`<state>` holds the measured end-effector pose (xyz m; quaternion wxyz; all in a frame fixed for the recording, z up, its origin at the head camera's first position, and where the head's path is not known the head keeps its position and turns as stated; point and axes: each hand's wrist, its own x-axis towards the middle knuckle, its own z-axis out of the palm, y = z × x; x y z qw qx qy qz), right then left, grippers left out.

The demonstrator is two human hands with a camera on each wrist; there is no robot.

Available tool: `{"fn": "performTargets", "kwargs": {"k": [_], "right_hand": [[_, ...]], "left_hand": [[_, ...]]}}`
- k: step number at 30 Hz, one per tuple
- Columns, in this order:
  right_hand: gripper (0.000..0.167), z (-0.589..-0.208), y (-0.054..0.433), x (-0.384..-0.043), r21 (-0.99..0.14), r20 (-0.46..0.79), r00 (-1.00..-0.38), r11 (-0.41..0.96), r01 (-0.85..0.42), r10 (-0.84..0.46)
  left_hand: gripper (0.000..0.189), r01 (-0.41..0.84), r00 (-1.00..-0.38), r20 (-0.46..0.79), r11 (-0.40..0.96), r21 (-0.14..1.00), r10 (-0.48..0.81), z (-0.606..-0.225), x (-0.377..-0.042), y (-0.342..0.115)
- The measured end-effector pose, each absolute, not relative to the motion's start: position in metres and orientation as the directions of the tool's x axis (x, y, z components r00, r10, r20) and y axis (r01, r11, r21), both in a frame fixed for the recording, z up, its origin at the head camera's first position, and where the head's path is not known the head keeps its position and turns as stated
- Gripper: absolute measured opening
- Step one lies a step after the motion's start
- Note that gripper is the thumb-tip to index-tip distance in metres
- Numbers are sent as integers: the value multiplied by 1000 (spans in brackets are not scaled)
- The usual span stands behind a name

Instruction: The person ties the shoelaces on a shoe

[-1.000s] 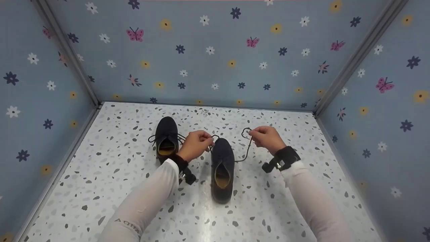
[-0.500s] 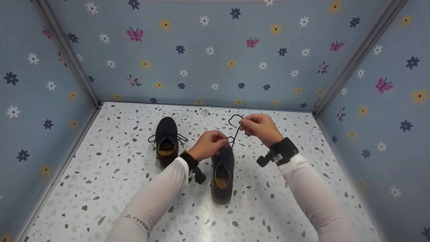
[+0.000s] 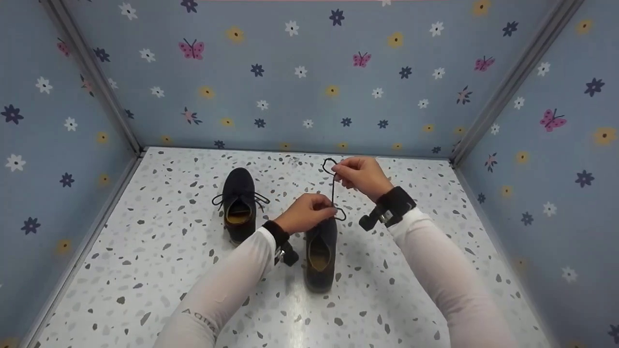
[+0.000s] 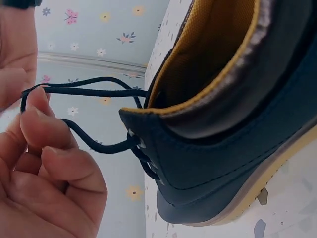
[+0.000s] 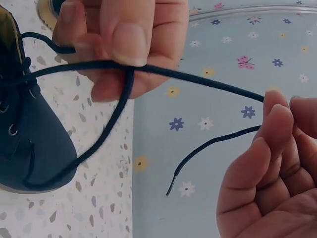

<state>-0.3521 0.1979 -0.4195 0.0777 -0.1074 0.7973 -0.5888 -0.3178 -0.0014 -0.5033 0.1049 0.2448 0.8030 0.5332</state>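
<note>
A dark blue shoe [image 3: 320,251] with a tan lining stands upright on the floor, toe toward the back wall. Over its toe my left hand [image 3: 307,211] pinches the dark shoelace [image 4: 99,91] between thumb and fingers; a short loop sticks out to the right of the fingertips. Farther back and higher, my right hand [image 3: 362,175] pinches a lace, with its free end curling left of the fingers. In the right wrist view this lace [image 5: 213,84] runs taut between the two hands, and its tipped end hangs loose. The left hand covers the shoe's toe in the head view.
A matching shoe [image 3: 239,191], its laces tied in a bow, stands to the left. White speckled floor [image 3: 411,290] lies around both shoes. Blue flowered panels [image 3: 300,72] rise at the back and both sides. A camera band sits on each wrist.
My left hand has moved right, from beside the shoe to over its toe. The right hand has gone left and farther back with its lace, so the hands are now closer together.
</note>
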Motion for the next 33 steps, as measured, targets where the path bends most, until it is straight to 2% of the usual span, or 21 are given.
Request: {"fn": "performTargets", "kwargs": {"k": [4, 10, 19, 23, 28, 33], "right_hand": [[23, -426, 198, -356, -924, -34, -949, 372, -90, -314], [28, -448, 219, -358, -861, -85, -944, 501, -92, -319], [35, -482, 250, -344, -841, -132, -917, 532, -98, -377], [29, -499, 255, -336, -823, -125, -902, 551, -138, -413], [32, -514, 247, -330, -793, -67, -875, 557, -244, -479], [13, -517, 238, -324, -748, -29, -882, 596, -293, -470]], "left_hand": [[19, 309, -855, 117, 315, 897, 506, -505, -317, -1], [22, 271, -871, 110, 283, 920, 479, -505, -316, -6], [25, 238, -900, 105, 276, 931, 424, -507, -316, -15], [25, 238, -902, 102, 286, 928, 419, -507, -317, -17], [22, 239, -908, 99, 309, 920, 408, -507, -316, -20], [21, 232, -915, 97, 312, 921, 393, -508, -316, -20]]}}
